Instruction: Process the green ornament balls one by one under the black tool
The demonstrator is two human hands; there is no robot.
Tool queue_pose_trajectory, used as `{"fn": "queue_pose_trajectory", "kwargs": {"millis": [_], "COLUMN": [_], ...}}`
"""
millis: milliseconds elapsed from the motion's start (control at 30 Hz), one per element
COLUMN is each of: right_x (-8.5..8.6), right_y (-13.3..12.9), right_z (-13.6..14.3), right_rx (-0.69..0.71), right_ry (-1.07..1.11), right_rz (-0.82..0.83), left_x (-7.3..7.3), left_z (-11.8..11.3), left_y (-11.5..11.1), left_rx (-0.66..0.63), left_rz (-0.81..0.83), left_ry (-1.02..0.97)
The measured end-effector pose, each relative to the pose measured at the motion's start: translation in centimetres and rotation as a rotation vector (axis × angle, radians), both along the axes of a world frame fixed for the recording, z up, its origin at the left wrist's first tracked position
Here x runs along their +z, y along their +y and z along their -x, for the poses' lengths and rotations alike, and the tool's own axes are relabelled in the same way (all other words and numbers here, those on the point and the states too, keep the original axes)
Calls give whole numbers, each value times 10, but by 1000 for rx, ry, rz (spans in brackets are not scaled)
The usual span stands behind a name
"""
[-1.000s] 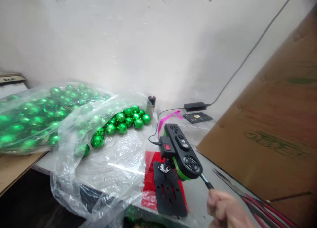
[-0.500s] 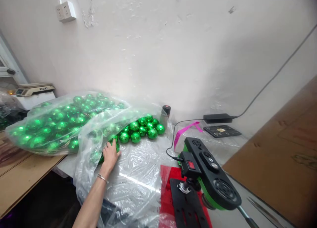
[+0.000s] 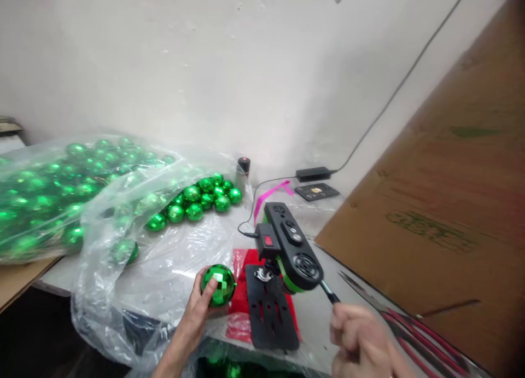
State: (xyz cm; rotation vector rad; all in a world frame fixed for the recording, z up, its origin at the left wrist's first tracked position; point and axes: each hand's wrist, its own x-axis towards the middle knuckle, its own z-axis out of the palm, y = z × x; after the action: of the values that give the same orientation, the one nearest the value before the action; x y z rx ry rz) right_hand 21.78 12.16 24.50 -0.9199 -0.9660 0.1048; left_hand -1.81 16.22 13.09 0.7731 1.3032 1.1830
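My left hand point(image 3: 199, 306) is closed around a shiny green faceted ball ornament point(image 3: 220, 286), held beside the left edge of a black slotted plate. On that plate stands a black and green device point(image 3: 293, 246) with a red switch. A thin metal rod point(image 3: 328, 292) with a black end sticks out of the device's near right side. My right hand point(image 3: 361, 337), slightly blurred, is curled around the black end of this rod. To the left, more green ball ornaments point(image 3: 194, 211) lie in the mouth of a clear plastic bag point(image 3: 106, 203).
A tall cardboard box point(image 3: 426, 203) closes off the right side. Tweezers point(image 3: 356, 285) and red-handled tools point(image 3: 422, 334) lie along its base. Behind the device are a black power adapter point(image 3: 314, 174), a dark flat device point(image 3: 316, 191) and a pink ribbon point(image 3: 270, 195). Below, green balls point(image 3: 233, 370) show.
My left hand has come from the bag toward the device with one green ball. My right hand has entered and gripped the rod. The view has shifted right.
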Motion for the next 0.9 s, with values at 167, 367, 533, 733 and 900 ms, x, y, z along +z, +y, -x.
{"fn": "queue_pose_trajectory", "kwargs": {"millis": [167, 367, 533, 733, 900], "right_x": [17, 10, 10, 12, 15], "right_y": [0, -3, -5, -7, -8], "right_z": [15, 7, 7, 7, 7], "right_rx": [51, 89, 98, 105, 108], "right_ry": [-16, -95, -123, -149, -161], "right_rz": [-1, -14, 10, 26, 28], "left_x": [-14, -34, -42, -36, -25], "left_z": [-41, -83, -93, -105, -113], "left_y": [-15, -14, -6, -7, -8], "left_rx": [-220, -171, -202, -191, -221], "left_rz": [-168, -319, -437, -492, -451], "left_ry": [343, 536, 630, 750, 828]}}
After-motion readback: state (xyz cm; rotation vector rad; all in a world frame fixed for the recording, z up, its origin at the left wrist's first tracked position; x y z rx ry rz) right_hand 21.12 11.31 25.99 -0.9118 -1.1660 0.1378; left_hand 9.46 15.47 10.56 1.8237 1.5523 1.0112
